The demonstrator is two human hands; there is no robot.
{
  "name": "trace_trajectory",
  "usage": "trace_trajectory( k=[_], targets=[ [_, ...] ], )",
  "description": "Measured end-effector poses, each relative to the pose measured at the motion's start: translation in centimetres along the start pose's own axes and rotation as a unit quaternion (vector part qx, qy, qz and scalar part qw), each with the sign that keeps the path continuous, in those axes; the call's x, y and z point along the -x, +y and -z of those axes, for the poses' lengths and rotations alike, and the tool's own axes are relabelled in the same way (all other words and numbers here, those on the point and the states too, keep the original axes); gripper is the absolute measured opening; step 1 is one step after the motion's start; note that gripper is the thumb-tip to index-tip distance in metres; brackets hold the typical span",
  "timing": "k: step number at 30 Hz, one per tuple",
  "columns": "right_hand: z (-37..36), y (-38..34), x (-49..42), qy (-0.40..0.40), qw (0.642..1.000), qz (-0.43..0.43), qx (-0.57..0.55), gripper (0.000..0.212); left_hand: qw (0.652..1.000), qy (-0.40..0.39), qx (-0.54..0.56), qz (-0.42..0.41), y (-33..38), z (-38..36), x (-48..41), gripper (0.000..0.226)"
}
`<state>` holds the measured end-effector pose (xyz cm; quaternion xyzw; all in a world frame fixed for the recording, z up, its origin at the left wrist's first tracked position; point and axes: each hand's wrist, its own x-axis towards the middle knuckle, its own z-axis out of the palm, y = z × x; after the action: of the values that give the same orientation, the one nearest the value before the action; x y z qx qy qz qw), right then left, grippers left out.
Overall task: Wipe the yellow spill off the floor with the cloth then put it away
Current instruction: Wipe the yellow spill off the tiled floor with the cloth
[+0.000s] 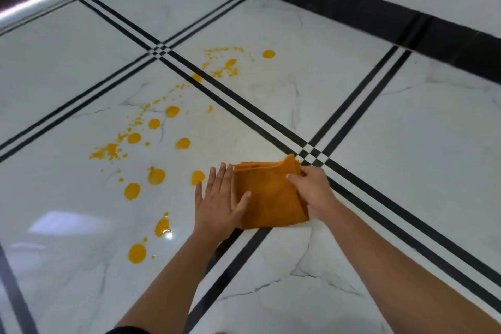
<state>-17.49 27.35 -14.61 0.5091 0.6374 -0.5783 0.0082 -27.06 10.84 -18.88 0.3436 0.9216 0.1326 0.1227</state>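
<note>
Left of the cloth sits the yellow spill; your left grip is spread, your right grip pinching cloth; loose folds may smear it

I see cloth — orange, folded to rough square, lying flat on white tiled floor, near corner over black stripe, far right corner lifted. Yellow spill unwiped — round drops and fine spatter in loose trail, from near left up to far middle, crossing one stripe. Nearest drop left of cloth, apart from it.
</note>
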Motion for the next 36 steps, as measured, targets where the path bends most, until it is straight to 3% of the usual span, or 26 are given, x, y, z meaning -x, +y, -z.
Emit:
trace_trajectory(
  k=[5, 10, 12, 14, 18, 22, 24, 26, 27, 30, 31, 32, 34, 35, 36],
  targets=[
    [0.9, -6.3, 1.5, -0.015, 0.989, 0.139, 0.045, 0.010, 0.996, 0.037, 0.036, 0.067, -2.7, 1.4, 0.1, 0.081],
    [-3.1, -9.0, 3.2, -0.035, 0.930, 0.306, 0.200, 0.014, 0.984, 0.065, 0.087, 0.138, -4.6, 2.2, 0.4, 0.066],
    [-6.1, -7.7, 3.0, -0.089, 0.916, 0.298, 0.254, 0.009, 0.977, 0.073, 0.108, 0.169, -5.5, 2.5, 0.9, 0.066],
    [-9.0, -5.6, 2.0, -0.099, 0.911, 0.220, 0.335, 0.039, 0.977, 0.066, 0.099, 0.179, -6.7, 2.9, 1.5, 0.066],
    [-13.4, -3.3, 0.0, 0.030, 0.931, 0.128, 0.340, 0.090, 0.980, 0.057, 0.051, 0.183, -10.7, 3.8, 3.1, 0.070],
    [-15.2, -2.1, -2.8, 0.033, 0.904, 0.125, 0.407, 0.101, 0.974, 0.042, 0.033, 0.220, -13.8, 3.1, 4.1, 0.077],
    [-16.3, -1.8, -3.2, 0.049, 0.871, 0.165, 0.460, 0.088, 0.970, 0.047, 0.026, 0.237, -15.0, 2.7, 5.0, 0.079],
    [-17.7, -1.3, -2.7, 0.041, 0.819, 0.279, 0.500, 0.071, 0.964, 0.058, 0.027, 0.257, -16.1, 2.3, 6.1, 0.077],
    [-18.0, -0.8, -2.5, 0.003, 0.781, 0.352, 0.517, 0.064, 0.962, 0.063, 0.028, 0.265, -16.6, 2.2, 6.6, 0.075],
    [-16.3, 1.0, -3.4, -0.111, 0.619, 0.544, 0.556, 0.054, 0.963, 0.068, 0.024, 0.259, -17.5, 2.1, 7.5, 0.076],
    [-15.7, 0.6, -4.3, -0.111, 0.606, 0.546, 0.568, 0.055, 0.964, 0.072, 0.023, 0.256, -17.7, 2.0, 7.5, 0.076],
    [-15.7, -0.2, -5.1, -0.088, 0.630, 0.515, 0.575, 0.056, 0.964, 0.076, 0.024, 0.255, -17.9, 1.9, 7.6, 0.076],
    [-17.0, -1.7, -5.5, -0.002, 0.736, 0.410, 0.539, 0.059, 0.963, 0.085, 0.028, 0.255, -18.0, 1.8, 7.6, 0.074],
    [-18.3, -1.7, -4.8, 0.021, 0.754, 0.386, 0.531, 0.060, 0.962, 0.089, 0.031, 0.255, -18.1, 1.8, 7.7, 0.074],
    [-19.2, -1.3, -3.6, -0.001, 0.746, 0.401, 0.532, 0.060, 0.962, 0.089, 0.032, 0.254, -18.2, 1.8, 7.7, 0.074]
  ],
)
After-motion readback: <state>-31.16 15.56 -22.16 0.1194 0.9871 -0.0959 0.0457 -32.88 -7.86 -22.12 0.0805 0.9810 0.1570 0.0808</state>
